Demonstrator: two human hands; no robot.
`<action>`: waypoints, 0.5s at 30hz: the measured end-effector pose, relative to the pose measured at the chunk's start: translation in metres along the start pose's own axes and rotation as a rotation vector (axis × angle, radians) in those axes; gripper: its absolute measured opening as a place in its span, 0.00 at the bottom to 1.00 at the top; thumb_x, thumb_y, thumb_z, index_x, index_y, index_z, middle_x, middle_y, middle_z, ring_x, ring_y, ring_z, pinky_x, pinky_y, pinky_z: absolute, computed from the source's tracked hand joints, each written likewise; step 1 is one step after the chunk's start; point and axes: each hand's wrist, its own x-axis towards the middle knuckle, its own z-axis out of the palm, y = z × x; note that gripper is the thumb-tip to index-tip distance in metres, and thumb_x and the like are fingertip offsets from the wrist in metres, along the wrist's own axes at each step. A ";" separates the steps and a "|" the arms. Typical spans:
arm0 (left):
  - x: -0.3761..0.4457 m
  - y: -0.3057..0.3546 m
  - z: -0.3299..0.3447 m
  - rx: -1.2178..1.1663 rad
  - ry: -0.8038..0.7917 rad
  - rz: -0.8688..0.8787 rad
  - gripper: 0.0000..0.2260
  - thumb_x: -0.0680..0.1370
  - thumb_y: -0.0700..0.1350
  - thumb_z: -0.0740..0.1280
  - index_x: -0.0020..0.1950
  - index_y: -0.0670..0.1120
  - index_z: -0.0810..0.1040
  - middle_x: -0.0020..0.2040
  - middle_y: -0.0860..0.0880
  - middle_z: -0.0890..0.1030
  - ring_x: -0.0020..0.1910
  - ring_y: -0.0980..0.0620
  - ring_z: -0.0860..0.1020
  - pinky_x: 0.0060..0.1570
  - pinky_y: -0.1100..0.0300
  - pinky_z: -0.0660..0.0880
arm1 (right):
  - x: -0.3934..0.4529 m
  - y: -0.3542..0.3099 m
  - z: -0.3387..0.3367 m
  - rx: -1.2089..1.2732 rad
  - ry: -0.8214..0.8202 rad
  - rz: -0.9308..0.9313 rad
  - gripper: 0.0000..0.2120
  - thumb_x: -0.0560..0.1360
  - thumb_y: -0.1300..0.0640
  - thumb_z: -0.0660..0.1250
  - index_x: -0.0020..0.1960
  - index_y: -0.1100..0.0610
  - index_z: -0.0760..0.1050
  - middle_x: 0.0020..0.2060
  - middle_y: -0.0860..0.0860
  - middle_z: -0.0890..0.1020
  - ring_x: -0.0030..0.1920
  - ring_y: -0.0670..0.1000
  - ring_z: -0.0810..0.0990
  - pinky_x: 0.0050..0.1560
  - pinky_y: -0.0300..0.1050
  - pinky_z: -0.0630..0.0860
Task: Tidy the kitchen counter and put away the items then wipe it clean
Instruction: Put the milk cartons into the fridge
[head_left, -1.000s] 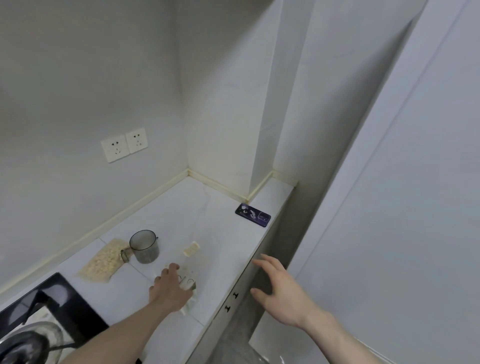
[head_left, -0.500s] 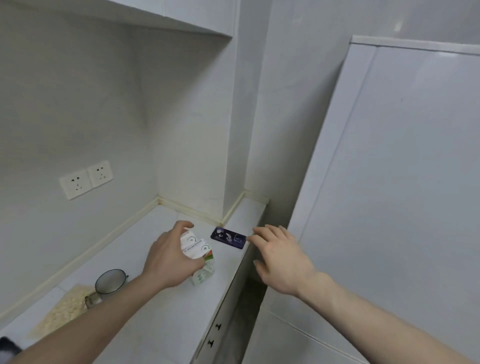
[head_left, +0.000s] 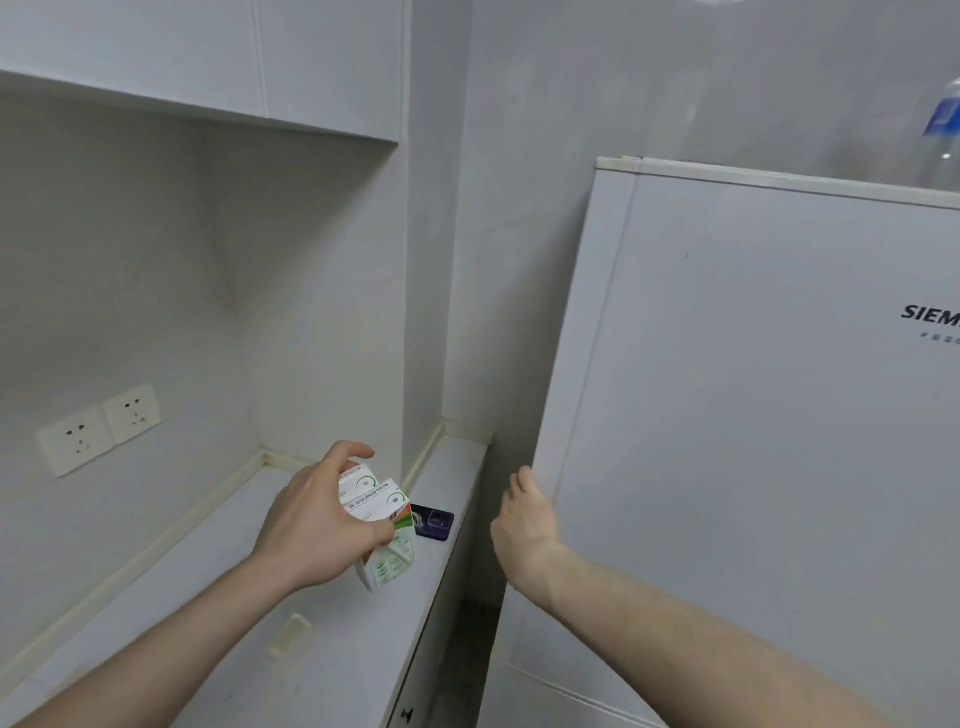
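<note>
While the left hand (head_left: 311, 525) holds the carton (head_left: 384, 525) up off the tabletop (head_left: 218, 613), I see the thumb on the near side and fingers (head_left: 348, 454) curled over the carton's top, pinching it. Carton is tilted, gable end toward the hand, bottom corner pointing down and right; white with green print and a red-orange patch on one face. It hangs over the right part of the tabletop, near the front edge, touching nothing but the hand.

Right hand (head_left: 524, 519) is at the left edge of the fridge (head_left: 727, 415) door, fingers wrapped round the edge so the tips are hidden; I read it as gripping the door edge. Door looks flush with the cabinet, can't tell if it's cracked open.

Phone (head_left: 434, 522) lies flat on the tabletop just behind the carton, dark, partly hidden by it. Small pale scrap (head_left: 291, 634) sits on the tabletop, nearer me, below the left forearm. Two sockets (head_left: 98, 428) on the left wall. Cupboard (head_left: 208, 57) overhead. Clear bottle (head_left: 943, 140) with a blue label stands on the fridge at the right frame edge, blurred. Fridge door carries a partly cropped logo at the right.
</note>
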 end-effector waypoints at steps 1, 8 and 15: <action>-0.003 -0.001 0.000 -0.011 -0.006 -0.006 0.35 0.55 0.56 0.75 0.61 0.64 0.68 0.52 0.60 0.78 0.43 0.53 0.80 0.42 0.52 0.80 | 0.001 -0.001 0.002 0.000 0.012 0.005 0.26 0.82 0.46 0.62 0.76 0.58 0.68 0.76 0.57 0.67 0.77 0.62 0.60 0.78 0.58 0.48; -0.026 -0.015 0.000 0.010 -0.034 -0.063 0.36 0.56 0.57 0.76 0.62 0.64 0.68 0.52 0.58 0.79 0.49 0.57 0.78 0.43 0.56 0.74 | -0.009 -0.016 0.013 0.034 0.091 -0.082 0.18 0.82 0.49 0.63 0.67 0.58 0.76 0.66 0.56 0.76 0.68 0.59 0.70 0.72 0.55 0.58; -0.064 -0.012 -0.005 0.043 -0.049 -0.102 0.36 0.55 0.58 0.76 0.61 0.64 0.68 0.52 0.57 0.79 0.48 0.52 0.79 0.44 0.52 0.80 | -0.077 -0.051 0.010 0.113 0.161 -0.210 0.16 0.81 0.52 0.63 0.64 0.58 0.77 0.61 0.58 0.78 0.62 0.59 0.73 0.68 0.54 0.60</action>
